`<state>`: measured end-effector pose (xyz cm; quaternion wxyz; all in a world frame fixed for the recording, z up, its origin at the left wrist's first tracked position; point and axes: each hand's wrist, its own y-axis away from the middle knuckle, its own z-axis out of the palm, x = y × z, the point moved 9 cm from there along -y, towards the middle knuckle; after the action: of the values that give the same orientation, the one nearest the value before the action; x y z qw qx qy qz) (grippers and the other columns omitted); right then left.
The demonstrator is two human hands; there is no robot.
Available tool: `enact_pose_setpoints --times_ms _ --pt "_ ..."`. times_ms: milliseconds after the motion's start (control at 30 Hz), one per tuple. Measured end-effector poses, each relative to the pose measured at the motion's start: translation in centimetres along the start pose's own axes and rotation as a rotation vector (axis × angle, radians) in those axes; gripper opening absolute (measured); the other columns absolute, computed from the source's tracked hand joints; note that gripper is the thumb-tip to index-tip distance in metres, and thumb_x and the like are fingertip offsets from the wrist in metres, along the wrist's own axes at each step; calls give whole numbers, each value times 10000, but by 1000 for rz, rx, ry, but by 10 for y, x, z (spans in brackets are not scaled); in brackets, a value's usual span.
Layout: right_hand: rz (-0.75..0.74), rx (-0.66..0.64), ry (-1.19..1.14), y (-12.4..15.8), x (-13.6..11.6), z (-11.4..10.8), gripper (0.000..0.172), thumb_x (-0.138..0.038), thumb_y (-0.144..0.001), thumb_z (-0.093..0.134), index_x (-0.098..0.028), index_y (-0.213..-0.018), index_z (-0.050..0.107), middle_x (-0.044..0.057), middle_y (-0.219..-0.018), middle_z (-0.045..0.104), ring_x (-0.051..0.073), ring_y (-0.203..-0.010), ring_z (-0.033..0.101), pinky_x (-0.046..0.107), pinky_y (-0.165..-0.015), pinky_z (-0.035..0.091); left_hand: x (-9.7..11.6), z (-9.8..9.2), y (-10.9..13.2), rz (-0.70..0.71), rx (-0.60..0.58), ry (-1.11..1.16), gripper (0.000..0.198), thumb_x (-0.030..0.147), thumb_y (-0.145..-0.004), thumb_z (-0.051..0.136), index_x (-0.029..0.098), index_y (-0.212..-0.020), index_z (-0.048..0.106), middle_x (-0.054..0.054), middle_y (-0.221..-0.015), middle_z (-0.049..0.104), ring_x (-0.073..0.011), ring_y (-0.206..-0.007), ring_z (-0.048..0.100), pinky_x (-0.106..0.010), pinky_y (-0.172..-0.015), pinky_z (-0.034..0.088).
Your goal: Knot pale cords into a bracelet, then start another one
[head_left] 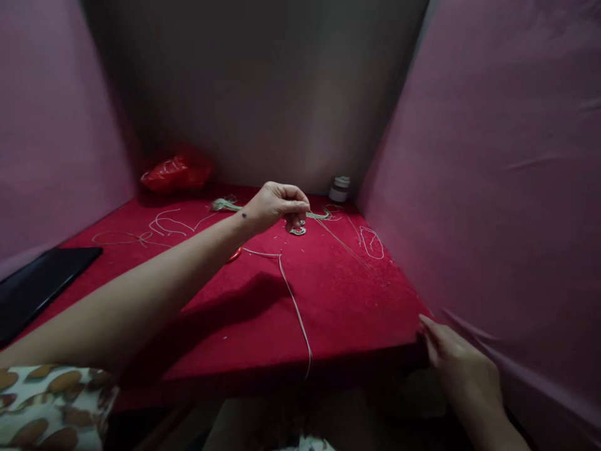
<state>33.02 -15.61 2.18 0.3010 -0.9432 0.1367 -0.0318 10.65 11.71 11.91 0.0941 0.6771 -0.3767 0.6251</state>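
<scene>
L hand (277,205), fingers curled shut, touches small ring (297,230) at its 4 o'clock; cord (293,300) trails toward 6. R hand (457,363), slack-fingered, well apart at table edge (366,351).

Table (338,300): bag (176,170) at back-left corner, small jar (340,188) back-right, flat panel (37,282) on left edge. Left hand (277,207) mid-table toward the back, right above a ring piece (297,230), w/ thread bundle (225,204) just left of it. Cord (295,307) runs fwd from there over the front edge; right hand (451,357) touches front-right corner.
</scene>
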Motion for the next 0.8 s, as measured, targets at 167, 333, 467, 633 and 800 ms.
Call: enact_pose_setpoints --times_ms 167,333,467,633,800 --pt "-91 0 -80 -55 -47 -12 398 -307 -867 413 -104 -1161 589 197 -1167 570 308 -985 597 436 -752 510 -11 13 3 -24 -145 -66 58 150 -730 621 108 -698 596 -2 -520 587 -76 -442 552 -181 -403 456" --pt "-152 -154 -964 -134 -135 1 297 -262 -880 459 -168 -1138 574 98 -1139 590 172 -1020 566 337 -914 436 -16 15 18 6 -219 -156 65 180 -736 618 119 -715 613 0 -545 599 -87 -466 569 -192 -449 480" --pt "-70 -507 -1605 -168 -191 61 296 -343 -849 524 -167 -1073 604 66 -1025 650 148 -977 585 340 -948 404 -13 8 29 59 -244 -295 130 242 -791 590 123 -756 627 -2 -594 604 -88 -512 570 -199 -511 488" --pt "11 -1015 -1932 -151 -239 102 418 -523 -810 529 -118 -833 630 76 -711 659 130 -629 595 290 -655 480 -5 -3 41 154 -212 -491 132 227 -821 573 143 -754 650 11 -618 599 -65 -556 540 -156 -516 424" --pt "172 -1128 -1902 -136 -240 113 260 -374 -753 637 -116 -754 603 3 -538 575 34 -398 349 166 -391 235 -3 -1 52 309 -225 -716 177 157 -865 493 162 -759 635 1 -695 629 -62 -634 555 -152 -604 423"
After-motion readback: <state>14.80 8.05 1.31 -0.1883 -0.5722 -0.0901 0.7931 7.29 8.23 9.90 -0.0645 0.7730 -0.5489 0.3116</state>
